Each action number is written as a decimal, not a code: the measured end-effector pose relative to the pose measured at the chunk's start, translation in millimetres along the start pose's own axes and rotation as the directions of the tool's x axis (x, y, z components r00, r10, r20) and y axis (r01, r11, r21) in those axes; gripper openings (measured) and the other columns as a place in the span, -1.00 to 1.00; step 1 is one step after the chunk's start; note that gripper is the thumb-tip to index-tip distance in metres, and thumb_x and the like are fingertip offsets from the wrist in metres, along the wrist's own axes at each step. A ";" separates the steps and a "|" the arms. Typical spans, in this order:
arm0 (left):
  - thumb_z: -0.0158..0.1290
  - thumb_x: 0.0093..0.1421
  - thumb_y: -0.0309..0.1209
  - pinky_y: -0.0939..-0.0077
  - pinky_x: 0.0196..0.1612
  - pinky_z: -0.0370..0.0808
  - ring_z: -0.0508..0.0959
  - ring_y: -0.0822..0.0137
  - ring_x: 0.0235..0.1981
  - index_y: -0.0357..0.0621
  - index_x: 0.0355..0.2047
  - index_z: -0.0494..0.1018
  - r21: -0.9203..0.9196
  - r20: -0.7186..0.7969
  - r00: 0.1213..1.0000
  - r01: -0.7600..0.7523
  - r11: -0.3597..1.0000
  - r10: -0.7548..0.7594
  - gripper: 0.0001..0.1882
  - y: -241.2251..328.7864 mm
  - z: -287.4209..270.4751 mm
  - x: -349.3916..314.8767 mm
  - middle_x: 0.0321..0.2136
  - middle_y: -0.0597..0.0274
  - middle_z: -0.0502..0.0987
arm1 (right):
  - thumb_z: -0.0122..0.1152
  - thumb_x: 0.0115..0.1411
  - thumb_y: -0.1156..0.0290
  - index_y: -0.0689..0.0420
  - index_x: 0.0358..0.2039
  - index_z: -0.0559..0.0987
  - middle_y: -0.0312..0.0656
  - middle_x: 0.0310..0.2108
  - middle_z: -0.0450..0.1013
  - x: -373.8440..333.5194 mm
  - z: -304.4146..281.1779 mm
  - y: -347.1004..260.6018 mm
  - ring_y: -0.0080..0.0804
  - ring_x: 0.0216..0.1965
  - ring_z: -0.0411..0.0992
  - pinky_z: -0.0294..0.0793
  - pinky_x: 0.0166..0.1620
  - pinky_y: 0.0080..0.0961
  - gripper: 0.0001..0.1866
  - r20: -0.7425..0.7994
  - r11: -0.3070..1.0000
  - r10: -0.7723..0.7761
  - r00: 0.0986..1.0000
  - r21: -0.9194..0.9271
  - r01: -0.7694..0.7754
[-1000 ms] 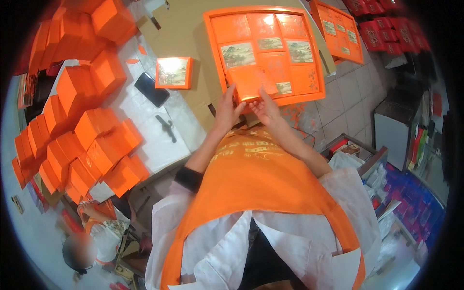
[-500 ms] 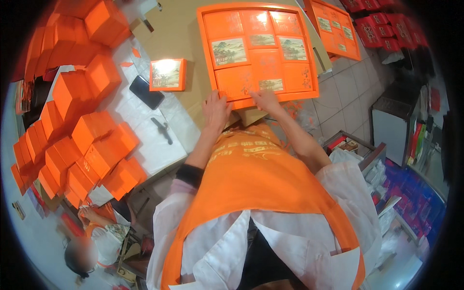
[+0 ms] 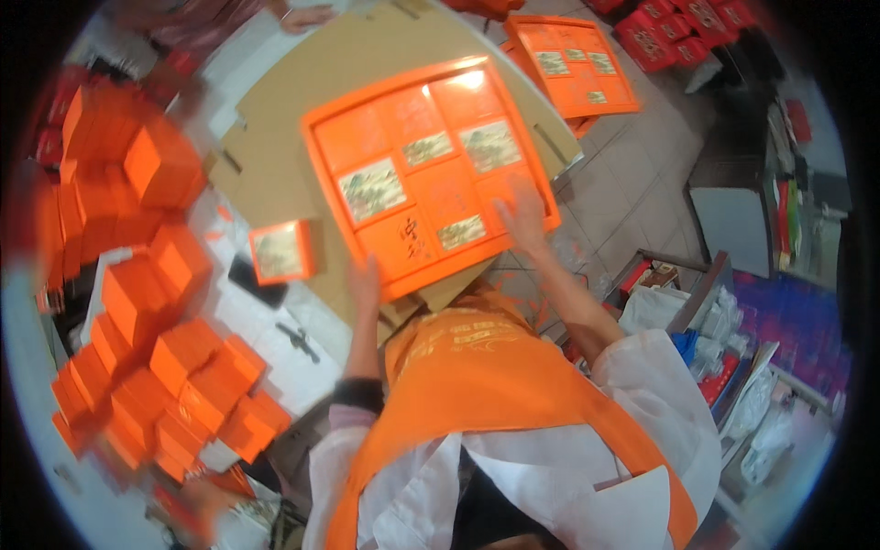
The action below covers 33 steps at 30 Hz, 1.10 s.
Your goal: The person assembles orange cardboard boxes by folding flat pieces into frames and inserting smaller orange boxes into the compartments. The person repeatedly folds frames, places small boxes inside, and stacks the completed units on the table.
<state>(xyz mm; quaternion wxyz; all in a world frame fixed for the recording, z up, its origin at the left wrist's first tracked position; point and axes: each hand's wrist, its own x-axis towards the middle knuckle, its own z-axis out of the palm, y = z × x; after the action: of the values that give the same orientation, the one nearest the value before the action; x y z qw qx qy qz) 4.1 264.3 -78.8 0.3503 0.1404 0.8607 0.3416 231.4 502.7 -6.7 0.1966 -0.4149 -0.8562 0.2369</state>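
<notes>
A large orange gift box [image 3: 429,266] lies tilted on brown cardboard, divided into square and oblong sections. Several sections carry landscape pictures. At its near left corner, my left hand [image 3: 365,282] grips the outer side, fingers pointing away from me. My right hand [image 3: 523,218] reaches over the near right edge, its slightly blurred fingers extended over the right-hand section. Nothing shows lifted in that hand. Left of the gift box sits a small orange box [image 3: 281,252] with a landscape picture on top.
A dark phone [image 3: 257,280] and a dark slim tool [image 3: 298,340] lie on the white table at left. Stacked orange boxes [image 3: 165,376] crowd beyond them. Another sectioned orange box [image 3: 573,69] is at far right. Another person's hand [image 3: 307,16] rests at the far edge.
The view has shifted. The gift box has turned counter-clockwise. My left hand has moved to its side, and my right hand further over its right section.
</notes>
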 end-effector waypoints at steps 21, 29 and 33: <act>-0.02 0.15 -0.37 0.41 0.10 0.18 0.25 0.23 0.06 -0.35 0.14 0.06 -0.480 -0.021 0.994 -0.105 0.871 0.109 -0.40 153.6 48.3 -44.4 0.09 0.02 0.20 | 0.10 0.12 0.11 0.19 -0.04 0.39 -0.24 -0.23 0.38 13.1 -139.3 121.3 -0.48 -0.27 0.35 0.37 -0.17 -0.49 -0.51 0.410 0.229 0.778 0.476 0.521 -0.823; 0.00 0.13 -0.38 0.40 0.04 0.28 0.31 0.19 0.05 -0.31 0.13 0.09 -0.476 0.300 0.909 -0.120 0.871 0.289 -0.41 371.9 266.4 29.4 0.07 -0.03 0.24 | 0.03 0.19 0.21 0.20 -0.03 0.35 -0.26 -0.24 0.39 48.3 -248.7 364.0 -0.49 -0.23 0.38 0.37 -0.15 -0.57 -0.59 0.210 0.175 0.780 0.589 0.831 -0.528; 0.01 0.12 -0.32 0.42 -0.01 0.32 0.40 0.19 -0.02 -0.25 0.13 0.10 -0.419 0.279 0.847 -0.317 0.851 0.453 -0.40 429.9 372.2 99.4 -0.02 -0.04 0.36 | 0.02 0.20 0.18 0.13 0.02 0.31 -0.25 -0.21 0.39 93.2 -270.8 429.5 -0.46 -0.18 0.38 0.42 -0.18 -0.47 -0.56 0.156 0.173 0.812 0.563 0.856 -0.487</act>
<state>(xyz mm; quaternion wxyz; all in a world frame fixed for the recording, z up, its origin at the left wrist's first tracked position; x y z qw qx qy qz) 194.1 807.0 -28.1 0.4477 0.3083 0.6559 0.5239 587.0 876.6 -18.5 0.3871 -0.6297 -0.3124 0.5967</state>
